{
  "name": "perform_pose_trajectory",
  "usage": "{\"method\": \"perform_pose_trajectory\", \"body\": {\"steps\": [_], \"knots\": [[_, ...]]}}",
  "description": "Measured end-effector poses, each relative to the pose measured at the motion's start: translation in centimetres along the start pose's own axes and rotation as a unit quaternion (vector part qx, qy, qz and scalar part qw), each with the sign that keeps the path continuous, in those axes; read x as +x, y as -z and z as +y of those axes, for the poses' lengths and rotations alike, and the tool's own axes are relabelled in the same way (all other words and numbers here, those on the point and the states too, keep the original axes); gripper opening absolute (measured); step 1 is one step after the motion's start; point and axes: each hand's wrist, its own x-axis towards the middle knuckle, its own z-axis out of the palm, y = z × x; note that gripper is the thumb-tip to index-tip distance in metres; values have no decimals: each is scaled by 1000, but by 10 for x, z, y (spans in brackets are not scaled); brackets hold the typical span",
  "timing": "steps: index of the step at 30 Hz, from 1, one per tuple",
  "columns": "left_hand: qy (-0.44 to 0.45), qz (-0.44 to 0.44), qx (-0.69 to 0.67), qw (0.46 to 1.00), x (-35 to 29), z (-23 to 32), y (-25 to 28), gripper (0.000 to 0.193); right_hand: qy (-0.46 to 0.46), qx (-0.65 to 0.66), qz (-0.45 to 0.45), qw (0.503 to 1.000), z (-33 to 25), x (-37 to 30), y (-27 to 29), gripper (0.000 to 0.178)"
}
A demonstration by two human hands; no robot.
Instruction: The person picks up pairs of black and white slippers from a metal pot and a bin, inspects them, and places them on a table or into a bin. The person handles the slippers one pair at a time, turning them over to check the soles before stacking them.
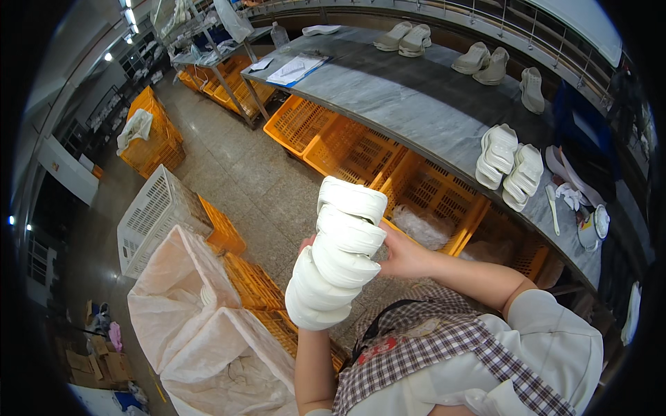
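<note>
The left hand [306, 242] and right hand [398, 255], both partly hidden, gripped a tilted stack of white soles [348, 239] between them; even pressure from both sides seemed wise against slipping. Beyond the grip, rightward, the table [416, 125] bore smaller stacks [497, 158].

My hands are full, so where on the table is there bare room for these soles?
The table has bare room along its front middle, between the clipboard and the white sole stacks, in front of the beige soles. Its right end is crowded: those stacks, a brush and a tin.
</note>
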Motion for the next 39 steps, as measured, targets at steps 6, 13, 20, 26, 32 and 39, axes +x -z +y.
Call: {"method": "perform_pose_trajectory", "body": {"steps": [6, 13, 20, 26, 32, 39], "knots": [[183, 17, -430, 884, -2, 8, -37, 48, 250, -129, 95, 955, 20, 24, 20, 66], [248, -20, -679, 690, -15, 35, -4, 45, 114, 48, -48, 991, 5, 10, 47, 33], [282, -21, -673, 684, -13, 55, -4, 45, 10, 201, -37, 979, -1, -7, 38, 29], [287, -22, -636, 716, -14, 55, -4, 48, -41, 245, -36, 968, 0, -15, 42, 27], [226, -34, -595, 771, -11, 54, -8, 60, -74, 393, -61, 915, -3, -25, 36, 37], [233, -21, -576, 783, -11, 42, -13, 70, -92, 347, -66, 931, -2, -34, 29, 38]]}}
